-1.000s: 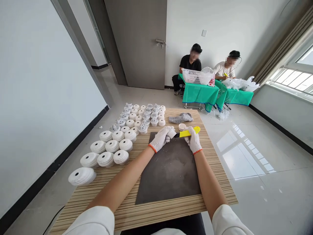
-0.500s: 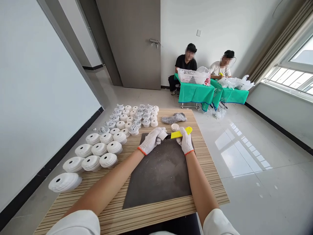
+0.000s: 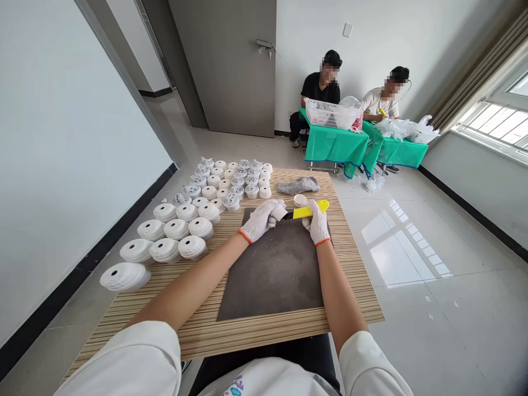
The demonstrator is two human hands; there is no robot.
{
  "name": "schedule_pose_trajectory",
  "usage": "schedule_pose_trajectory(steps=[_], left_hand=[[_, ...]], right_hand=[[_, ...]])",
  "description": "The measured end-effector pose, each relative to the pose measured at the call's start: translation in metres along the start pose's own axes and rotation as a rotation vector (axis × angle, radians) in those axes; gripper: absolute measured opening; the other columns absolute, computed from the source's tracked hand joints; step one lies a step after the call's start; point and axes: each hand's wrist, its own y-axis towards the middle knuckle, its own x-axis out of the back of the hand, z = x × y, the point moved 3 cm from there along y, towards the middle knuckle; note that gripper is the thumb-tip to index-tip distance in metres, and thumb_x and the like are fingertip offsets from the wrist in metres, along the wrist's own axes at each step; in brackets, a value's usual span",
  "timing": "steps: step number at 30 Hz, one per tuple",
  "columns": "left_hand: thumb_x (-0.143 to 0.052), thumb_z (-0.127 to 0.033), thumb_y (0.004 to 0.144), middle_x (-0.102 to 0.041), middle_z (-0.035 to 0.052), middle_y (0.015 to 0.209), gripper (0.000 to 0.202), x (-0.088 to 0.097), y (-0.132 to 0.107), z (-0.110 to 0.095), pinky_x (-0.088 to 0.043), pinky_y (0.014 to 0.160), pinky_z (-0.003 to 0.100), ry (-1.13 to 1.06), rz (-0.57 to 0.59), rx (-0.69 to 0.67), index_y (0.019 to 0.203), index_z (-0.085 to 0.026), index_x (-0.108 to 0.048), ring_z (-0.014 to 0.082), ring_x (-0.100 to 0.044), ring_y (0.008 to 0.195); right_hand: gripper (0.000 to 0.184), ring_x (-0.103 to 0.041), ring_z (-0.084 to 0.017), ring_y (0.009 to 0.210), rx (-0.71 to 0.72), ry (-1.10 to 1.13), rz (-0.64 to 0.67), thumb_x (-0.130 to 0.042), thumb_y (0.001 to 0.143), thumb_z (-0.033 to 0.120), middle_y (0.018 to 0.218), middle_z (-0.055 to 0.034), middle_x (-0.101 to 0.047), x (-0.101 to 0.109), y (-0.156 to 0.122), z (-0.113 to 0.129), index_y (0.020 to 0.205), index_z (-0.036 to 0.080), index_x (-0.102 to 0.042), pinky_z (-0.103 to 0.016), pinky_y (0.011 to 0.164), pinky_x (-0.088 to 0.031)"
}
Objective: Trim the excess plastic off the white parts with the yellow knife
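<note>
My left hand (image 3: 260, 221), in a white knitted glove with an orange cuff, is closed around a small white plastic piece (image 3: 280, 212). In my right hand (image 3: 317, 224), gloved the same way, is a yellow utility knife (image 3: 304, 212) with a dark blade. The blade points left and meets the white piece at its right side; exact contact is too small to tell. Both hands are above the far part of a dark mat (image 3: 274, 275) strewn with tiny pale shavings. Just beyond the knife lies a round white cap (image 3: 300, 201).
Rows of round white plastic parts (image 3: 164, 249) cover the table's left side. A grey knitted cloth (image 3: 297, 186) lies at the far edge of the striped wooden table (image 3: 355, 286). Two people sit behind green-covered tables (image 3: 336, 146) holding a white basket (image 3: 330, 114) and plastic bags.
The camera view has tilted down slightly, so everything in the room sits higher and more of my lap shows. Both hands keep their hold on the piece and the knife, with little visible movement.
</note>
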Motion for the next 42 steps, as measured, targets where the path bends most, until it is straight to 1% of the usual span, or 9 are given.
schedule_pose_trajectory(steps=[4, 9, 14, 19, 22, 25, 30, 36, 42], left_hand=[[-0.074, -0.047, 0.081, -0.059, 0.0002, 0.067, 0.042, 0.001, -0.001, 0.0, -0.023, 0.038, 0.016, 0.004, -0.016, -0.015, 0.107, -0.013, -0.075, 0.0027, -0.032, 0.044], [-0.076, -0.041, 0.08, -0.067, 0.0034, 0.081, 0.041, 0.001, -0.001, 0.001, -0.025, 0.039, 0.016, -0.045, -0.015, -0.016, 0.11, -0.014, -0.073, 0.0013, -0.034, 0.046], [-0.079, -0.042, 0.075, -0.053, -0.0042, 0.064, 0.042, 0.002, 0.0, 0.001, -0.021, 0.039, 0.016, -0.061, -0.082, -0.003, 0.105, -0.015, -0.069, 0.0019, -0.034, 0.043], [-0.08, -0.043, 0.072, -0.051, -0.0054, 0.062, 0.04, 0.001, 0.0, -0.001, -0.022, 0.039, 0.016, -0.103, -0.088, 0.01, 0.1, -0.017, -0.066, 0.0021, -0.035, 0.042], [-0.081, -0.046, 0.072, -0.051, -0.0051, 0.061, 0.043, 0.0, 0.0, -0.001, -0.022, 0.039, 0.017, -0.086, -0.07, 0.009, 0.099, -0.016, -0.065, 0.0022, -0.034, 0.042], [-0.081, -0.052, 0.072, -0.052, -0.0042, 0.06, 0.048, 0.0, -0.001, 0.001, -0.023, 0.04, 0.017, -0.061, -0.017, 0.001, 0.099, -0.015, -0.065, 0.0021, -0.034, 0.042], [-0.079, -0.055, 0.076, -0.056, -0.0021, 0.061, 0.054, 0.002, -0.001, 0.002, -0.026, 0.041, 0.018, -0.03, 0.035, -0.017, 0.109, -0.013, -0.066, 0.0037, -0.038, 0.043], [-0.075, -0.051, 0.082, -0.054, -0.0028, 0.06, 0.043, 0.001, -0.002, -0.001, -0.025, 0.041, 0.018, -0.032, 0.04, 0.001, 0.101, -0.013, -0.064, 0.0031, -0.036, 0.042], [-0.069, -0.052, 0.084, -0.052, -0.0044, 0.058, 0.042, 0.003, 0.003, 0.005, -0.026, 0.041, 0.018, 0.018, 0.021, -0.021, 0.1, -0.015, -0.062, 0.0044, -0.036, 0.042]], right_hand=[[0.043, -0.035, -0.009, 0.037, -0.012, -0.01, -0.001, -0.063, 0.084, 0.061, 0.043, 0.0033, -0.046, 0.001, 0.001, -0.001, 0.081, 0.018, -0.064, -0.023, 0.036, -0.023], [0.047, -0.035, -0.008, 0.037, 0.005, -0.055, 0.029, -0.062, 0.085, 0.064, 0.045, 0.003, -0.047, 0.002, 0.001, 0.001, 0.085, 0.017, -0.066, -0.023, 0.036, -0.023], [0.053, -0.034, -0.008, 0.038, 0.039, -0.101, -0.006, -0.06, 0.085, 0.068, 0.046, 0.0044, -0.046, 0.0, -0.004, 0.007, 0.099, 0.017, -0.069, -0.022, 0.037, -0.023], [0.057, -0.035, -0.009, 0.039, 0.071, -0.144, 0.018, -0.058, 0.086, 0.07, 0.046, 0.0043, -0.047, -0.002, -0.006, 0.008, 0.105, 0.018, -0.07, -0.022, 0.037, -0.021], [0.059, -0.032, -0.009, 0.037, 0.041, -0.137, 0.008, -0.055, 0.086, 0.072, 0.043, 0.0046, -0.045, 0.001, -0.003, 0.003, 0.103, 0.017, -0.069, -0.022, 0.036, -0.019], [0.06, -0.031, -0.009, 0.035, 0.047, -0.116, 0.015, -0.055, 0.085, 0.073, 0.041, 0.0053, -0.044, 0.002, 0.001, 0.0, 0.101, 0.017, -0.069, -0.023, 0.034, -0.019], [0.063, -0.027, -0.008, 0.031, 0.061, -0.056, 0.048, -0.054, 0.085, 0.075, 0.039, 0.0064, -0.042, 0.004, 0.006, -0.002, 0.098, 0.015, -0.069, -0.023, 0.032, -0.019], [0.063, -0.028, -0.009, 0.028, 0.051, 0.002, 0.042, -0.058, 0.082, 0.075, 0.036, 0.0057, -0.043, 0.005, 0.007, -0.002, 0.094, 0.015, -0.069, -0.023, 0.029, -0.019], [0.057, -0.028, -0.008, 0.031, 0.103, -0.037, 0.068, -0.055, 0.089, 0.071, 0.037, 0.0058, -0.041, 0.003, 0.0, 0.001, 0.089, 0.015, -0.069, -0.02, 0.032, -0.02]])
